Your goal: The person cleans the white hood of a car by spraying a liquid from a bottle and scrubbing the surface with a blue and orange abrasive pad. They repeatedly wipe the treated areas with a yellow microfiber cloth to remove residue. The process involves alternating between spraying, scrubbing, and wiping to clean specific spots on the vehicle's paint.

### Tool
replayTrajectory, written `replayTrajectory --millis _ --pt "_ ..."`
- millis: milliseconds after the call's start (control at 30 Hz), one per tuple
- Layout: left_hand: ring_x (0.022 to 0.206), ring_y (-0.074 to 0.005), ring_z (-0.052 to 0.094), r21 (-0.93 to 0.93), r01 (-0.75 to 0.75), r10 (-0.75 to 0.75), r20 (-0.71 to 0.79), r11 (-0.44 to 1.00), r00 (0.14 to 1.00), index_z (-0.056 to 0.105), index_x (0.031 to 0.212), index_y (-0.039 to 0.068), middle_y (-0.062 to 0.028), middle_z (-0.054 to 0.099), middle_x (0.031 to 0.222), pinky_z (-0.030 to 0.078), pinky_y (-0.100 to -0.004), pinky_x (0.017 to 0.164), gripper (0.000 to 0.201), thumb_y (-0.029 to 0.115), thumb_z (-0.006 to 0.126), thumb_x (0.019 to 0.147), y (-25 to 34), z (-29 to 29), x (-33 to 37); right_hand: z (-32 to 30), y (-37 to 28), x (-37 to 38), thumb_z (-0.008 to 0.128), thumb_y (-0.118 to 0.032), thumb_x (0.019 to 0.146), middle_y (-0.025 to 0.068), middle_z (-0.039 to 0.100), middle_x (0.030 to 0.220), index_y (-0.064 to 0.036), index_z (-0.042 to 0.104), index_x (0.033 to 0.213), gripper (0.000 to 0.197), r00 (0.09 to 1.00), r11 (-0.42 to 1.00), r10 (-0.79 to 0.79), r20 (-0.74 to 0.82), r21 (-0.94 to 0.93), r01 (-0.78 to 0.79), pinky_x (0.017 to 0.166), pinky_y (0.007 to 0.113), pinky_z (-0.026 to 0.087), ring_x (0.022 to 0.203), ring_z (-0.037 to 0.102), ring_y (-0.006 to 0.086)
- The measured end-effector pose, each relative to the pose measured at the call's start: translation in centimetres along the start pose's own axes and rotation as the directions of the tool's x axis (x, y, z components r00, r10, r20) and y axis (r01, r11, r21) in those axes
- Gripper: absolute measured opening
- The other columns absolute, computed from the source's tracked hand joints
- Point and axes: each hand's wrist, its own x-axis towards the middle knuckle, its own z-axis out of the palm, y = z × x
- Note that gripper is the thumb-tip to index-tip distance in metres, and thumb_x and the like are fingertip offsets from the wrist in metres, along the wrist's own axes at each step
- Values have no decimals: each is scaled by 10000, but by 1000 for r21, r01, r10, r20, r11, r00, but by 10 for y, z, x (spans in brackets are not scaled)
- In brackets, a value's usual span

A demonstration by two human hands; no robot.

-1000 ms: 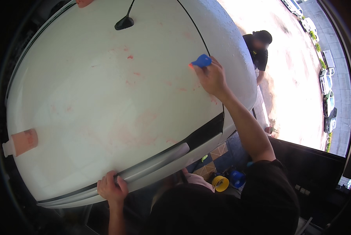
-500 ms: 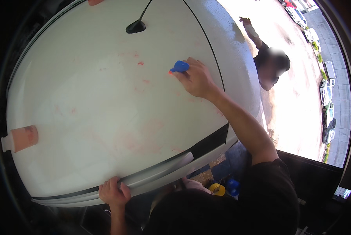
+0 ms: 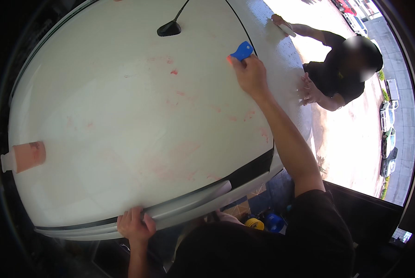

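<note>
My right hand (image 3: 253,77) is closed round a blue plastic scraper (image 3: 242,50), which has an orange-red edge by my fingers. It is over the far right part of a white car roof (image 3: 119,171), close to the dark seam. Red putty-like smears (image 3: 174,72) dot the roof to the left of and below this hand. My left hand (image 3: 136,225) grips the silver roof rail (image 3: 184,204) along the near edge, its fingers curled over the top.
A translucent bottle with orange-pink contents (image 3: 30,156) lies at the roof's left edge. A black antenna (image 3: 169,28) rises at the far side. Another person (image 3: 344,69) leans over the wet panel on the right, holding something pale. Yellow (image 3: 254,224) and blue containers (image 3: 274,223) stand below.
My right hand has moved away and to the right with the scraper. My left hand stays on the rail. The other person has come closer over the car's right side, hands reaching to the panel.
</note>
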Motion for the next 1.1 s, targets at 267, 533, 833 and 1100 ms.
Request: replayTrajectory --millis 267,533,833,1100 --pt "607 -295 599 -21 18 -18 32 1000 999 658 907 101 -61 641 721 378 -421 600 154 222 622 819 5 -5 5 3 -7 13 685 -301 1010 117 660 776 -68 681 798 314 993 997 68 -98 -20 -70 810 430 444 823 589 280" --pt "585 -290 581 -3 32 -32 -13 999 999 641 878 107 -60 621 696 373 -420 591 134 214 629 799 3 -6 -2 48 -40 -3 682 -331 1016 117 615 756 -38 691 869 328 968 969 -245 -50 -55 243 821 459 454 840 595 316" --pt "569 -287 567 -21 21 -22 -42 1000 999 630 852 100 -60 610 688 368 -418 574 142 225 639 784 2 -5 -3 58 -88 -15 653 -325 1032 113 710 839 -49 727 924 305 981 975 -182 66 -115 189 813 491 496 902 661 322" --pt "579 -269 575 30 7 -6 -20 1000 1000 627 851 105 -49 614 700 372 -404 573 151 234 652 777 0 -6 -2 108 -119 -33 665 -343 1022 137 691 818 -49 731 895 327 949 947 -315 5 -67 315 847 491 497 929 650 328"
